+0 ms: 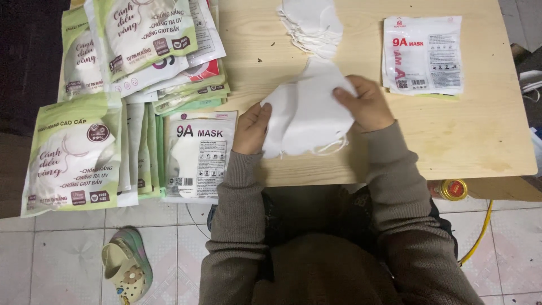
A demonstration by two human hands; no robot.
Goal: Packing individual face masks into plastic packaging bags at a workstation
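Observation:
Both my hands hold a small stack of folded white face masks (307, 116) just above the wooden table (480, 135). My left hand (251, 129) grips the stack's left edge. At the upper right corner of the stack, my right hand (367, 104) pinches it with the fingers curled over the top. Thin ear loops hang from the stack's lower right. Farther back lies a pile of loose white masks (312, 24).
Several filled green and white mask packets (70, 152) are piled at the left, one white packet (197, 153) nearest my left hand. A flat white packet (423, 53) lies at the right. Below the table are a sandal (127, 271), a yellow hose (480, 234) and a yellow-capped bottle (453, 189).

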